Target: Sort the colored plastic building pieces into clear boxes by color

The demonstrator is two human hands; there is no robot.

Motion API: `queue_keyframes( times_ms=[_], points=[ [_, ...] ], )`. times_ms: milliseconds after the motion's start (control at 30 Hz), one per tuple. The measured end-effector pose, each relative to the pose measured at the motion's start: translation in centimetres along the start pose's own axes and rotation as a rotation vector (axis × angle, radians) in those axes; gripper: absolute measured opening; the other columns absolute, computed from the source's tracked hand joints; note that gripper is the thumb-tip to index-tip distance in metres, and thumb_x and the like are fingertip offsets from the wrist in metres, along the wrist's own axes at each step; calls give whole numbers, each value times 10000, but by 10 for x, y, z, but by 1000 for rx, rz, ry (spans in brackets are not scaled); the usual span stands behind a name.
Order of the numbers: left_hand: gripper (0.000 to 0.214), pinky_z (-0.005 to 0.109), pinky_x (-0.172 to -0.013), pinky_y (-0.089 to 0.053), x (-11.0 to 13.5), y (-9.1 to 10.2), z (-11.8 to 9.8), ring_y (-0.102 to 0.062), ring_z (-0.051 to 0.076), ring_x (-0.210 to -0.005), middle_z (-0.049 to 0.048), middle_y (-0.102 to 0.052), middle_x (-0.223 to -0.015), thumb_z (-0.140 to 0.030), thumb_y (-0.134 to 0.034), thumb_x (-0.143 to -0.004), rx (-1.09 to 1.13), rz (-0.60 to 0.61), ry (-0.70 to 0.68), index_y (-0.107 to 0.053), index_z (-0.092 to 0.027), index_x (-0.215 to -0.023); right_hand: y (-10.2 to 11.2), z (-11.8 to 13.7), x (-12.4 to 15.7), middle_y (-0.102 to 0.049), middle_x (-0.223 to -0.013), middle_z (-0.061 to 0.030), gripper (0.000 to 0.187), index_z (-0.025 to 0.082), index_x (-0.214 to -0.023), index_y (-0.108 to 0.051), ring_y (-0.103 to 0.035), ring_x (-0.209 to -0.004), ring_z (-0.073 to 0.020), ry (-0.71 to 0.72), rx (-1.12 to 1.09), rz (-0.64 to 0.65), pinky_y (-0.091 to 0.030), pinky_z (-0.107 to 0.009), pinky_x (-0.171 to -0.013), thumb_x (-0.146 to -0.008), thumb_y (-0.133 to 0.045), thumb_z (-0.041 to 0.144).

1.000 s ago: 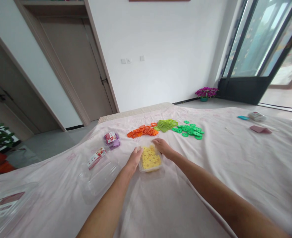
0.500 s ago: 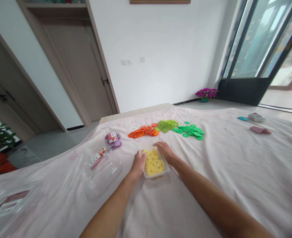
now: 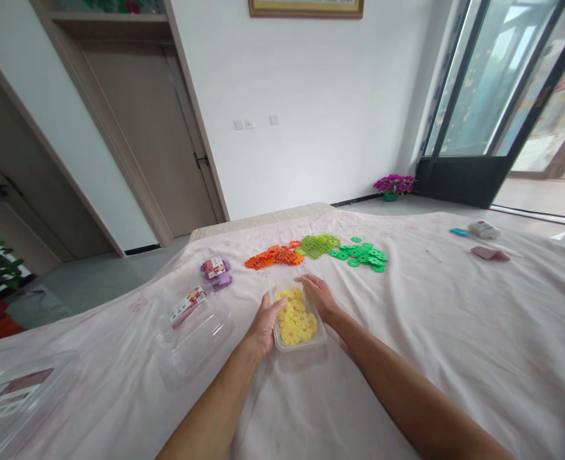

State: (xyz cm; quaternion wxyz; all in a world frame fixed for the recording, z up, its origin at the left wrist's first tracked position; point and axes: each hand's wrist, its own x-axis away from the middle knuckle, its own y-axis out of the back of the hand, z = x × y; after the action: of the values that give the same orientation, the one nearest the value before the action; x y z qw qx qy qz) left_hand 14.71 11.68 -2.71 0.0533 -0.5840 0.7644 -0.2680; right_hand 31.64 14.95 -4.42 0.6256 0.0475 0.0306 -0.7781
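A clear plastic container (image 3: 301, 347) with yellow flower-shaped plastic pieces (image 3: 294, 319) in it sits between my two hands. My left hand (image 3: 266, 321) grips its left side, the thumb lying over the rim. My right hand (image 3: 317, 296) is closed round the far right corner, with part of its fingers hidden. Beyond the container lie loose piles of similar pieces: orange ones (image 3: 275, 257), lime-green ones (image 3: 319, 245) and green ones (image 3: 365, 254).
To the left are a small lidded tub of purple pieces (image 3: 216, 273), an open clear container (image 3: 196, 338) and a larger clear one (image 3: 18, 399). A pink folded item (image 3: 490, 253), a blue item (image 3: 459, 232) and a white packet (image 3: 484, 230) lie far right on the pale cloth (image 3: 445, 345).
My left hand has shifted slightly toward me along the container's side, and the yellow pieces have settled differently. The head view has tilted up a little. My right hand keeps its place.
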Motion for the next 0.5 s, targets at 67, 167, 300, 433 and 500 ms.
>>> queue_keyframes(
  times_ms=[67,167,300,433,500],
  points=[
    [795,402,-937,-544,1,3,0,-682,253,-1073,87,-671,-1233,-321,-771,-732,10,10,-22,-383,-318,-1426,3,4,1,-614,-701,0,328,172,-866,-710,-544,-668,-152,-16,-19,52,-428,-257,-625,-806,-588,470],
    [829,404,-934,-549,4,5,0,-686,255,-1066,87,-672,-1237,-299,-781,-720,15,17,-44,-374,-317,-1442,7,9,3,-691,-796,-58,473,163,-957,-729,-635,-753,-203,-154,-150,271,-503,-315,-708,-853,-527,578],
    [839,410,-927,-553,8,2,1,-698,252,-1036,77,-691,-1191,-290,-784,-716,8,20,-43,-372,-313,-1447,6,15,7,-691,-760,-72,618,167,-1003,-728,-669,-754,-230,-285,-206,379,-535,-347,-722,-852,-475,710],
    [845,415,-907,-562,10,0,4,-714,246,-984,76,-706,-1136,-283,-781,-720,13,16,-57,-359,-304,-1451,-2,15,11,-678,-726,-54,639,155,-972,-731,-658,-706,-213,-234,-234,308,-536,-336,-711,-847,-478,728],
    [848,410,-907,-563,10,0,5,-715,243,-981,77,-708,-1125,-279,-782,-717,11,5,-60,-357,-300,-1450,-4,13,11,-675,-717,-50,650,148,-957,-732,-656,-707,-207,-219,-213,284,-532,-327,-707,-847,-473,734]
  ],
)
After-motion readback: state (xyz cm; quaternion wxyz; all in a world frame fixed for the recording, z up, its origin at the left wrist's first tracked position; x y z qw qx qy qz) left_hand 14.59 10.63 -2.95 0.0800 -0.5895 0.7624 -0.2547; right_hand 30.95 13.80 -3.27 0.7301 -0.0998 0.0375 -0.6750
